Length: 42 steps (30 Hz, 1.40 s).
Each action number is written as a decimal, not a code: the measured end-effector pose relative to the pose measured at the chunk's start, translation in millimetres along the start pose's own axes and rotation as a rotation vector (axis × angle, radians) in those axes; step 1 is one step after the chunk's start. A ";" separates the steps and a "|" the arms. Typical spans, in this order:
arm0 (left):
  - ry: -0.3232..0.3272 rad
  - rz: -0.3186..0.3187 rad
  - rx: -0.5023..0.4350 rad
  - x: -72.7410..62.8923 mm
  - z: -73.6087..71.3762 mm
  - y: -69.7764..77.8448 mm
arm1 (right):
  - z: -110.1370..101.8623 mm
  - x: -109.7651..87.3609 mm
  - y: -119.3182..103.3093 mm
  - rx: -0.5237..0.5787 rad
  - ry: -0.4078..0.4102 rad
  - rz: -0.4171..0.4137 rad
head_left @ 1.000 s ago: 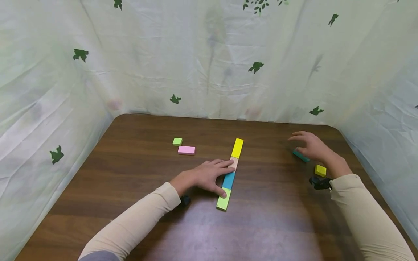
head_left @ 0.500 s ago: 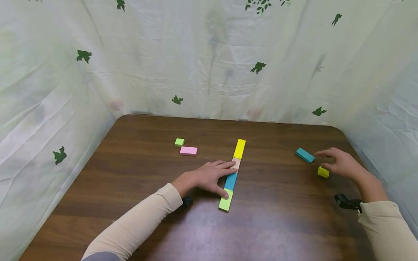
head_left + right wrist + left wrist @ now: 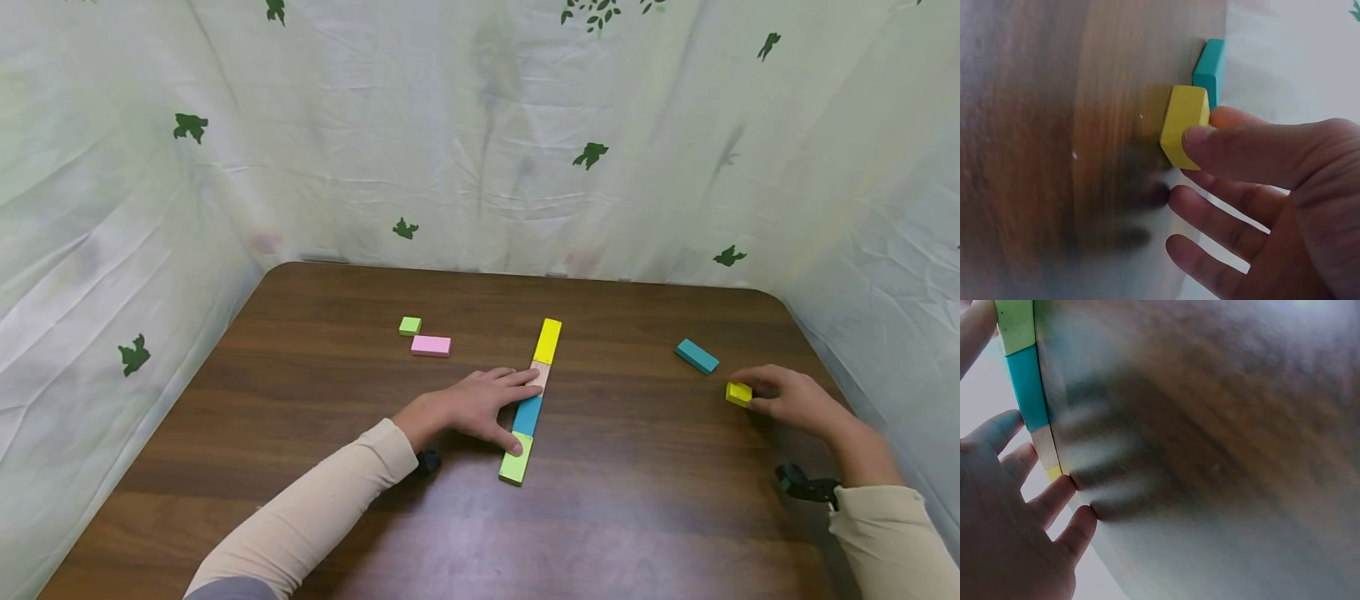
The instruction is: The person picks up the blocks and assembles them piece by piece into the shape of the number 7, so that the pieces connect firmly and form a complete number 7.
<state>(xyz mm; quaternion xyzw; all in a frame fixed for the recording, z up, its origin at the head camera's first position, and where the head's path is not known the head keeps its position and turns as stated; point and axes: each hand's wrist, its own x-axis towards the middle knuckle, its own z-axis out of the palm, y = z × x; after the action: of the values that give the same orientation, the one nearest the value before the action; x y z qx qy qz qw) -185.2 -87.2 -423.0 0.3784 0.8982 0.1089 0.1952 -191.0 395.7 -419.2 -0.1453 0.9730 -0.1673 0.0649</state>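
Note:
A straight row of flat blocks lies on the table: a yellow block point(image 3: 548, 341), a pale wooden block point(image 3: 537, 379), a blue block point(image 3: 527, 415) and a light green block point(image 3: 513, 469). My left hand point(image 3: 476, 406) is spread beside it, thumb on the green block and fingertips at the wooden and blue ones. In the left wrist view those fingers reach to the row's edge. At the right, my right hand point(image 3: 795, 402) pinches a small yellow block point(image 3: 1180, 119) between thumb and index finger, the other fingers loosely bent.
Just beyond the right hand lies a separate teal block point(image 3: 697, 356). A pink block point(image 3: 431, 346) and a small green block point(image 3: 410, 326) lie at the back left. Pale curtain point(image 3: 480, 167) stands behind the brown table point(image 3: 337, 308).
My right hand has moved from over the teal block toward me and to the right, and has taken hold of the small yellow block. The left hand stays in place on the row.

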 end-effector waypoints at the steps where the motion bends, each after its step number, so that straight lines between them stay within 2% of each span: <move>1: 0.000 0.000 -0.001 0.1 -0.1 0.1 | 0.6 -0.1 -0.6 -0.001 0.002 0.002; 15: -0.015 -0.006 -0.021 -0.7 -2.3 0.9 | 5.2 3.8 -8.3 -0.010 -0.010 0.049; 29: -0.014 -0.007 -0.017 -0.4 -1.6 0.4 | 8.3 -0.9 -8.3 -0.007 0.018 0.029; 38: -0.012 -0.003 -0.024 0.0 0.1 0.4 | 1.5 -12.1 2.3 0.050 0.205 -0.012; 42: -0.012 -0.012 -0.030 -1.3 -1.2 0.6 | -1.8 -7.1 -3.2 0.040 0.237 -0.054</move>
<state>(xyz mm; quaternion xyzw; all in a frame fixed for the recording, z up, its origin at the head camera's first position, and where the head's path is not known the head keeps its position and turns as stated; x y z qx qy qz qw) -184.5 -87.7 -421.3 0.3707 0.8976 0.1188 0.2067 -183.8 395.5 -415.8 -0.1496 0.9660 -0.2045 -0.0520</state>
